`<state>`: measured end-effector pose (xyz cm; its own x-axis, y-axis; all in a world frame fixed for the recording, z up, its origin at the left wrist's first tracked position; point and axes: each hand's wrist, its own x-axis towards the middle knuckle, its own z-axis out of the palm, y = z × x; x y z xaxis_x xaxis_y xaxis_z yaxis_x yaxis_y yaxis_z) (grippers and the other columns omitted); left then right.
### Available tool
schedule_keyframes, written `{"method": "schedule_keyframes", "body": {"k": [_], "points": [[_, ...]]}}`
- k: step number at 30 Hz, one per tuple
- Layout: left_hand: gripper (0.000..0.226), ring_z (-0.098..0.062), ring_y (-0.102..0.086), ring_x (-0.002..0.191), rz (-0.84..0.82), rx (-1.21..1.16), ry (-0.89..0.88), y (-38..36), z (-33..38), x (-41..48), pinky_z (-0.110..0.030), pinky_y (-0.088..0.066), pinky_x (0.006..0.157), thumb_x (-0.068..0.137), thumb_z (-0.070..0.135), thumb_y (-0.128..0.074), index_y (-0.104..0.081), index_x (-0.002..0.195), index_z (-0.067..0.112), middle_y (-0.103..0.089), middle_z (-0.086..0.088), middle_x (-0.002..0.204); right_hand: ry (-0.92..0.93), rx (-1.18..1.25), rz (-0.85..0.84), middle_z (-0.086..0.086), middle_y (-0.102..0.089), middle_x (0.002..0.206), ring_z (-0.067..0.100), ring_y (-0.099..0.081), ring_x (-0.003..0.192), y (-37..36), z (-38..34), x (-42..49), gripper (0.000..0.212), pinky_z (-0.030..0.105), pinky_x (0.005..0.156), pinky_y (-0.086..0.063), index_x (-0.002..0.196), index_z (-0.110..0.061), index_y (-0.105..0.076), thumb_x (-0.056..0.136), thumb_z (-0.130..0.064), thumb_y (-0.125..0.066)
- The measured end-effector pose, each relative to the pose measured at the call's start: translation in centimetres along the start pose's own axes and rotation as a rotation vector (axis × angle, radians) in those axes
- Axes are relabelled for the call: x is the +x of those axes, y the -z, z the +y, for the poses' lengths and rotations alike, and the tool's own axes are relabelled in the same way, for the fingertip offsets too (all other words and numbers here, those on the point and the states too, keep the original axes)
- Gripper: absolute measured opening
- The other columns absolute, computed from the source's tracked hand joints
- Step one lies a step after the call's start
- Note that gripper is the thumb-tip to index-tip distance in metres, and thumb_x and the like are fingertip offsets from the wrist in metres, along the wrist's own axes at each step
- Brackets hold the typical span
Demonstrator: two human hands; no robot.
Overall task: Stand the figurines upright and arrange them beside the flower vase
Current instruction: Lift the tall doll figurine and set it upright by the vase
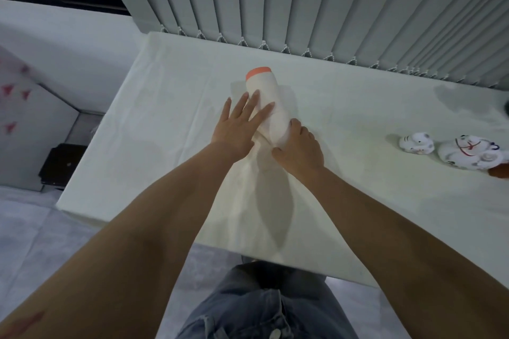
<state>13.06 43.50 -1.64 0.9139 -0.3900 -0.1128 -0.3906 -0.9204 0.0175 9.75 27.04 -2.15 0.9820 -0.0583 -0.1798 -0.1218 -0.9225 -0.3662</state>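
Note:
A tall white vase (265, 93) with an orange rim stands in the middle of the white-clothed table (154, 129). My left hand (239, 124) lies flat against the vase's left side with its fingers spread. My right hand (298, 150) is wrapped around the vase's base. Two white ceramic figurines lie on their sides at the right: a small one (416, 142) and a larger one (469, 155) with red and blue markings, both well apart from my hands. A brown object (500, 170) is partly cut off at the right edge.
Grey vertical blinds (303, 0) hang along the table's far edge. The table's left edge drops to the floor, where a dark box (63, 165) sits. My jeans-clad legs (256, 303) stand at the near edge.

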Motion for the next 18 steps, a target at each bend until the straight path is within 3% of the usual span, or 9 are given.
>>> {"method": "schedule_keyframes", "body": {"k": [10, 15, 18], "points": [[0.103, -0.024, 0.000, 0.153, 0.059, -0.121, 0.073, -0.1, 0.1, 0.7, -0.049, -0.005, 0.124, 0.084, 0.031, -0.068, 0.007, 0.154, 0.028, 0.004, -0.002, 0.165, 0.021, 0.142, 0.027, 0.006, -0.059, 0.107, 0.028, -0.059, 0.091, 3.8, -0.1, 1.1, 0.063, 0.033, 0.069, -0.043, 0.121, -0.014, -0.048, 0.071, -0.047, -0.070], [0.097, -0.023, -0.021, 0.149, 0.192, -0.372, 0.116, 0.3, 1.1, 1.6, -0.047, -0.019, 0.121, 0.075, 0.040, -0.073, -0.019, 0.152, 0.017, -0.024, -0.001, 0.161, 0.069, 0.159, 0.077, 0.000, -0.061, 0.095, 0.024, -0.058, 0.084, 7.4, -0.3, 1.4, 0.048, 0.031, 0.065, -0.041, 0.105, -0.017, -0.053, 0.071, -0.048, -0.068], [0.092, -0.027, -0.045, 0.134, 0.309, -0.444, 0.086, 1.2, 1.9, 2.1, -0.046, -0.036, 0.111, 0.065, 0.045, -0.076, -0.039, 0.142, 0.011, -0.049, -0.006, 0.143, 0.101, 0.190, 0.109, -0.002, -0.062, 0.094, 0.020, -0.056, 0.082, 9.0, -0.2, 1.2, 0.051, 0.030, 0.067, -0.040, 0.103, -0.016, -0.055, 0.070, -0.051, -0.071]]}}
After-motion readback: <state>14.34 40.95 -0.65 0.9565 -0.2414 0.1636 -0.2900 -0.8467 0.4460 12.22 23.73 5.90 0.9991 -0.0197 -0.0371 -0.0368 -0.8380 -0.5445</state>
